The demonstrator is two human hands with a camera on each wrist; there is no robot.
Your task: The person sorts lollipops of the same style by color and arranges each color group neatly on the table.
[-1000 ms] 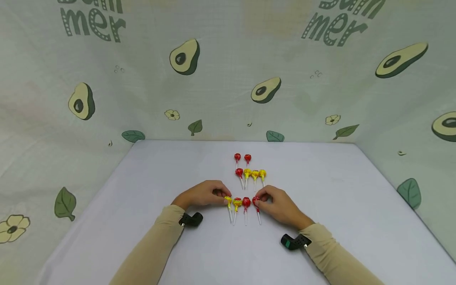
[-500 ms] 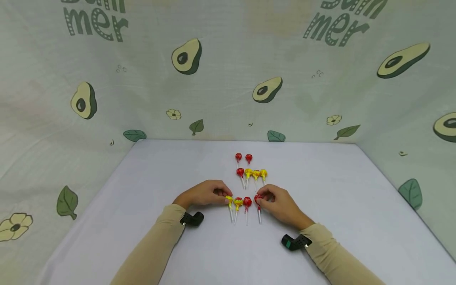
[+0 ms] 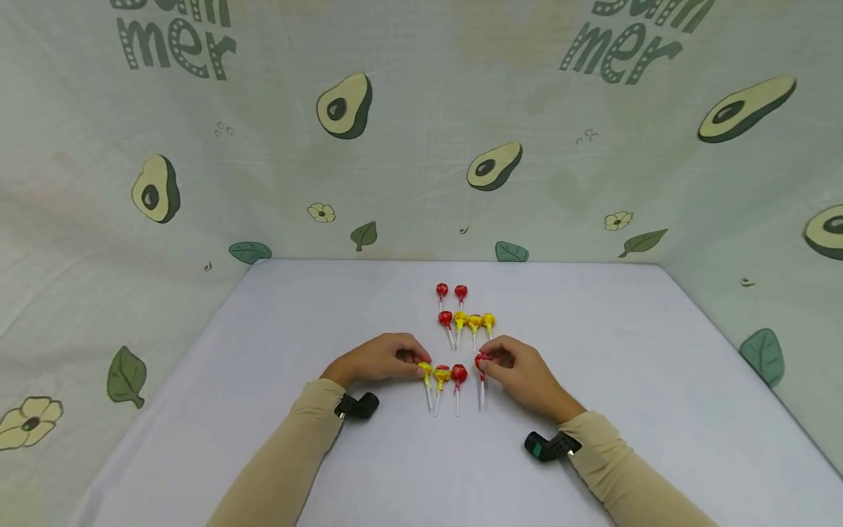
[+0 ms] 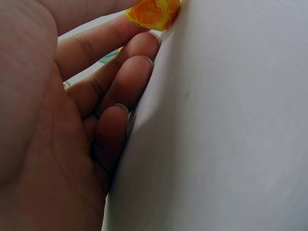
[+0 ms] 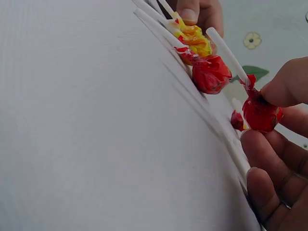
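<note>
My left hand (image 3: 378, 359) pinches the head of a yellow lollipop (image 3: 425, 367) at the left end of the near row. In the left wrist view that yellow wrapper (image 4: 156, 13) shows an orange-slice print at the top edge. Beside it lie a yellow-and-red lollipop (image 3: 441, 374) and a red lollipop (image 3: 459, 373), sticks toward me. My right hand (image 3: 527, 375) holds another red lollipop (image 3: 481, 361) by its head, between thumb and fingers. The right wrist view shows this red lollipop (image 5: 261, 113) raised off the cloth, its stick pointing up and left.
Farther back, a row has one red lollipop (image 3: 446, 318) and yellow lollipops (image 3: 475, 322) to its right. Two red lollipops (image 3: 442, 290) lie behind that row. A white cloth covers the table (image 3: 329, 300), and a patterned curtain (image 3: 421, 205) hangs behind and at both sides.
My right hand has shifted slightly right with its red lollipop, widening the gap to the neighbouring red one. The left hand stays on the yellow lollipop.
</note>
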